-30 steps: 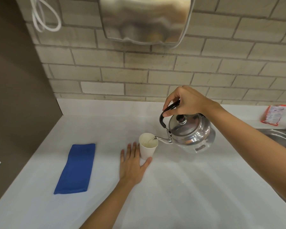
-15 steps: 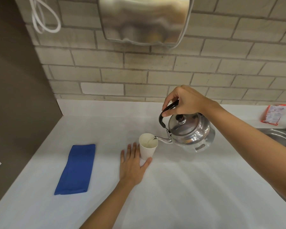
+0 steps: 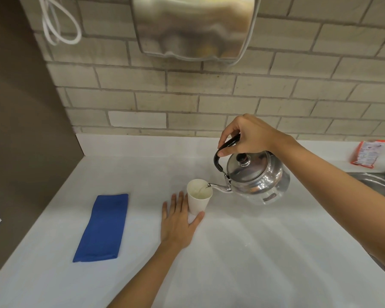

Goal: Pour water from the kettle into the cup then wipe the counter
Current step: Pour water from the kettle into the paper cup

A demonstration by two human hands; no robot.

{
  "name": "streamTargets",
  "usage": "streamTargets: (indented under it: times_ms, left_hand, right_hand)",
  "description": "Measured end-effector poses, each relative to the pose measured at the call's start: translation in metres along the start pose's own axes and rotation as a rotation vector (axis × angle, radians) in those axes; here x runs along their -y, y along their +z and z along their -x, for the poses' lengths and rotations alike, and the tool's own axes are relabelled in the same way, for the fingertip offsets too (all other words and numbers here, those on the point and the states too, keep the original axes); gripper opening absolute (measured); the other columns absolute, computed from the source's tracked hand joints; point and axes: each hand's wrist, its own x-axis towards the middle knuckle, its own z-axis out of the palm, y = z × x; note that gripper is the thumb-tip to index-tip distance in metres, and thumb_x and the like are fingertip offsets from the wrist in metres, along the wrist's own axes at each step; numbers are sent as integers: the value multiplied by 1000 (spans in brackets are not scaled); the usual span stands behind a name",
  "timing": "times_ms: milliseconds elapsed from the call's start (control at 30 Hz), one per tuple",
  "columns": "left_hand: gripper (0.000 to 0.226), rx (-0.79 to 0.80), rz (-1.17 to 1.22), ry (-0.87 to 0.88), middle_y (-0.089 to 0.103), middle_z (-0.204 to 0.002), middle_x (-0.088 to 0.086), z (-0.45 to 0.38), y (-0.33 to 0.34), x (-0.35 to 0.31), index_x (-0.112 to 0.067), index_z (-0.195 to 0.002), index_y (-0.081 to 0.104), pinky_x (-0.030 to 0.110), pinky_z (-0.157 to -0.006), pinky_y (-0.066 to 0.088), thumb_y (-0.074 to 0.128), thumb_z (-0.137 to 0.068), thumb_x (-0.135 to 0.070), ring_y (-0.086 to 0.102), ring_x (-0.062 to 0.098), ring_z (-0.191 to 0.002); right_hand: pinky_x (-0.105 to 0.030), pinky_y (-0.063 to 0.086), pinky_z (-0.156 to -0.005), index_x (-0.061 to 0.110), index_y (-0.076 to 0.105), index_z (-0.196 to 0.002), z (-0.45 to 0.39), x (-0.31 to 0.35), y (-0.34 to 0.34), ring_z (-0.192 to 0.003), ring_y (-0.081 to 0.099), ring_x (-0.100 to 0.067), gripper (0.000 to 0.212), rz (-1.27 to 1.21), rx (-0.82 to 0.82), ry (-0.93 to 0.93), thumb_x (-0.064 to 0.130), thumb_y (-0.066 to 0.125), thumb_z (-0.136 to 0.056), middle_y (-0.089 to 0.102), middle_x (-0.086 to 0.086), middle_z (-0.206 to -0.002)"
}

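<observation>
A shiny steel kettle (image 3: pixel 259 177) hangs tilted above the white counter (image 3: pixel 242 252), its spout over the rim of a white paper cup (image 3: pixel 198 202). A thin stream of water runs from the spout into the cup. My right hand (image 3: pixel 246 135) is closed around the kettle's black handle. My left hand (image 3: pixel 178 221) lies flat on the counter, fingers spread, with the thumb and forefinger against the cup's base. A folded blue cloth (image 3: pixel 103 227) lies on the counter to the left, apart from both hands.
A brick wall runs behind the counter, with a steel dispenser (image 3: pixel 193 27) and a white cable loop (image 3: pixel 58 25) on it. An orange packet (image 3: pixel 368 153) lies at the back right. A steel sink (image 3: pixel 378 183) begins at the right edge. A brown panel (image 3: pixel 20 130) closes the left side.
Hardly anything has moved. The kettle stays tilted over the cup and water keeps running in; my left hand stays against the cup.
</observation>
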Motion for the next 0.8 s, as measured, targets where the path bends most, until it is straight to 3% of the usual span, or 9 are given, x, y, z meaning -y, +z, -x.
streamTargets:
  times_ms: [67, 200, 300, 500, 667, 733, 800]
  left_hand:
    - [88, 1, 3, -1, 16, -163, 1, 0, 0, 0, -17, -153, 11, 43, -122, 0, 13, -86, -75, 2, 17, -151]
    - [88, 3, 1, -1, 16, -163, 0, 0, -1, 0, -17, -153, 11, 43, -122, 0, 13, -87, -75, 2, 17, -151]
    - [88, 1, 3, 0, 16, -163, 1, 0, -2, -1, -17, -153, 11, 44, -122, 1, 13, -87, -75, 2, 18, -151]
    - [87, 0, -9, 0, 17, -163, 2, 0, -2, -1, -17, -153, 12, 44, -122, 2, 14, -88, -74, 4, 18, -151]
    - [87, 2, -11, 0, 16, -163, 1, 1, -1, 1, -17, -153, 10, 44, -123, 1, 14, -88, -74, 2, 17, -151]
    - [87, 4, -12, -3, 16, -163, 1, 1, 0, 1, -17, -153, 10, 44, -123, 1, 12, -87, -74, 2, 17, -151]
    - [87, 2, -14, -1, 17, -163, 1, 1, 0, 1, -18, -153, 10, 44, -123, 1, 12, -87, -74, 2, 17, -151]
  right_hand:
    - [-23, 36, -54, 34, 81, -81, 0, 0, 1, -65, 57, 11, 20, 5, 2, -2, 49, 86, -69, 64, 19, -57]
    - [-27, 42, -56, 34, 81, -82, 0, -1, 1, -67, 57, 8, 23, 10, 0, 0, 52, 85, -69, 71, 9, -67]
    - [-23, 35, -54, 34, 80, -81, -1, -1, 1, -66, 57, 9, 22, 18, -4, -11, 52, 85, -69, 66, 13, -61]
    - [-22, 36, -54, 36, 80, -80, -3, -2, 2, -65, 56, 9, 23, 18, 4, 3, 55, 83, -68, 68, 21, -63]
    - [-24, 34, -53, 35, 80, -79, -3, -3, 2, -65, 55, 11, 21, 26, 1, -3, 53, 85, -68, 64, 13, -59]
    - [-23, 33, -53, 34, 80, -79, -2, -3, 2, -64, 56, 11, 20, 29, 6, -4, 51, 85, -69, 63, 17, -55]
    - [-22, 30, -52, 34, 80, -79, -2, -3, 1, -65, 55, 12, 19, 38, 13, -9, 50, 85, -70, 62, 31, -59]
